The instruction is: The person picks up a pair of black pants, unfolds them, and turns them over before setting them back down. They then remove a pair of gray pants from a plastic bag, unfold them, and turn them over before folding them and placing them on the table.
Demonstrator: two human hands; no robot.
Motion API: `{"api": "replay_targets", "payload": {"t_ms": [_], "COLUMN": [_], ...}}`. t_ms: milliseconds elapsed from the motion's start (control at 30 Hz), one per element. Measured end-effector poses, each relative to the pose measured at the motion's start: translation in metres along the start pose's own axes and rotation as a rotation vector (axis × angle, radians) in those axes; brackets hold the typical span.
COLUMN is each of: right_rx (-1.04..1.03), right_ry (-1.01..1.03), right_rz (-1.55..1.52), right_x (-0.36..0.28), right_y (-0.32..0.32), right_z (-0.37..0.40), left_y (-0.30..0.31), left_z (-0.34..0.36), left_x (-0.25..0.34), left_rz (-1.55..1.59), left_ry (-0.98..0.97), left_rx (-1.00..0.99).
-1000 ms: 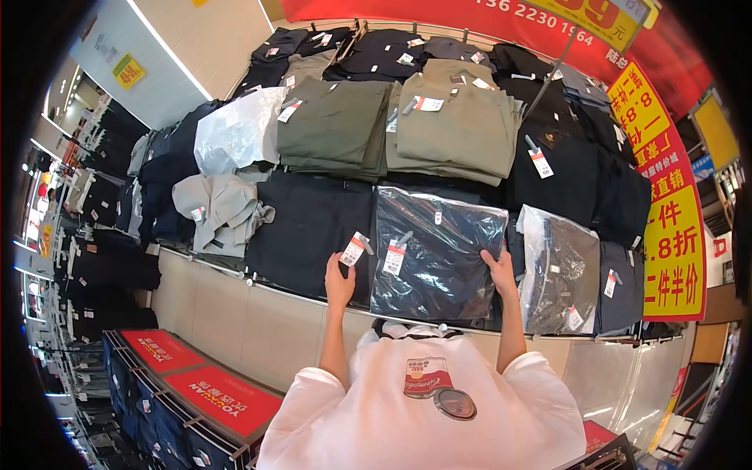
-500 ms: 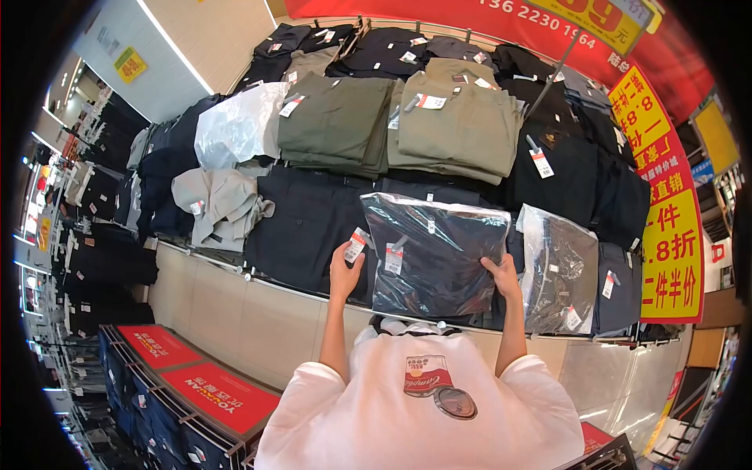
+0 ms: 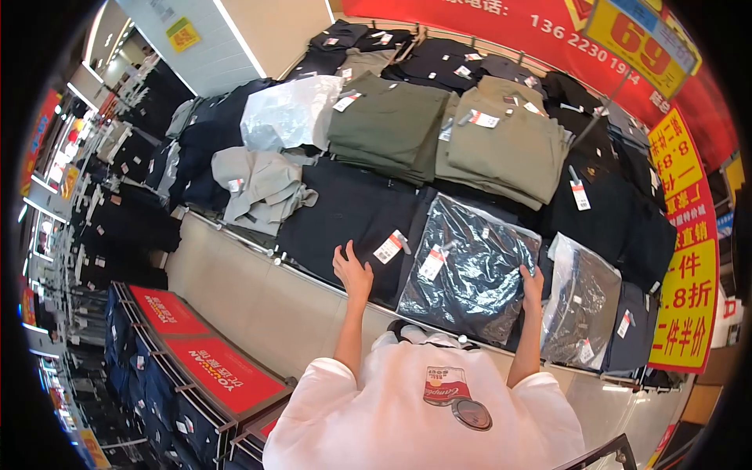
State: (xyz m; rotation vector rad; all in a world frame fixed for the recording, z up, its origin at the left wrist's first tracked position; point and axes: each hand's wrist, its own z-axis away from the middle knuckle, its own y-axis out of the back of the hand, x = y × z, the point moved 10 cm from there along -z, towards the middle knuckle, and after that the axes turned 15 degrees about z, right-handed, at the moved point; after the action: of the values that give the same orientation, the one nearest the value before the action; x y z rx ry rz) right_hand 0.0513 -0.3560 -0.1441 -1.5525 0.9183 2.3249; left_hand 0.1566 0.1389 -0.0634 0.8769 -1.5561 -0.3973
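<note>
Dark folded trousers in a clear plastic bag (image 3: 474, 270) lie on the display, a white and red tag showing through the plastic. My right hand (image 3: 533, 285) grips the bag's right edge. To the left, my left hand (image 3: 354, 274) is empty, its fingers apart and slightly curled, over the front part of another pair of dark folded trousers (image 3: 337, 215). A white and red price tag (image 3: 391, 246) lies on that pair, just right of my left fingers and apart from them.
Behind are olive trousers (image 3: 388, 125) and khaki trousers (image 3: 501, 149) in stacks. A crumpled light grey garment (image 3: 258, 184) sits left; another bagged pair (image 3: 581, 301) lies right. A metal rail (image 3: 274, 257) edges the display. A rack with red signs (image 3: 223, 372) stands lower left.
The bagged trousers have come down flatter onto the display. My left hand has let go of the price tag and opened. The view has turned, shifting the display rightward.
</note>
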Motion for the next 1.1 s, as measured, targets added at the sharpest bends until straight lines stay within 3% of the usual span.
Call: {"api": "replay_targets", "payload": {"t_ms": [67, 133, 267, 333, 400, 467, 600, 667, 867, 1000, 1033, 1100], "right_rx": [0.081, 0.151, 0.227, 0.341, 0.418, 0.467, 0.484, 0.349, 0.115, -0.233, -0.224, -0.416], "right_ry": [-0.029, -0.014, 0.010, 0.028, 0.188, 0.249, 0.401, 0.502, 0.510, 0.366, 0.354, 0.346], "right_rz": [0.089, 0.177, 0.205, 0.384, 0.359, 0.532, 0.582, 0.562, 0.439, 0.182, 0.183, 0.267], "right_x": [-0.002, 0.003, 0.023, -0.008, -0.015, -0.034, -0.076, -0.097, -0.108, -0.090, -0.091, -0.090], "right_y": [0.005, 0.009, 0.013, 0.021, 0.020, 0.018, -0.004, -0.028, -0.079, -0.117, -0.116, -0.131], "right_z": [0.006, 0.004, -0.002, 0.017, 0.017, 0.028, 0.053, 0.061, 0.075, 0.080, 0.082, 0.095], "left_y": [0.002, -0.006, 0.000, 0.008, 0.003, 0.008, -0.001, -0.025, -0.024, -0.011, -0.012, -0.012], "left_z": [-0.005, -0.012, -0.013, -0.011, -0.013, -0.010, 0.000, 0.012, 0.026, 0.014, 0.008, 0.000], "left_x": [-0.020, -0.040, -0.048, -0.042, -0.046, -0.040, -0.038, -0.039, -0.019, -0.009, -0.012, -0.010], "left_rz": [-0.058, -0.073, 0.009, 0.050, 0.088, 0.075, 0.243, 0.292, 0.273, 0.142, 0.132, 0.073], "left_ry": [0.025, 0.051, -0.037, -0.060, -0.030, -0.075, -0.079, 0.021, -0.025, -0.087, -0.074, -0.106], "left_rx": [0.053, -0.033, -0.017, 0.033, -0.035, 0.013, -0.042, -0.213, -0.154, -0.126, -0.142, -0.132]}}
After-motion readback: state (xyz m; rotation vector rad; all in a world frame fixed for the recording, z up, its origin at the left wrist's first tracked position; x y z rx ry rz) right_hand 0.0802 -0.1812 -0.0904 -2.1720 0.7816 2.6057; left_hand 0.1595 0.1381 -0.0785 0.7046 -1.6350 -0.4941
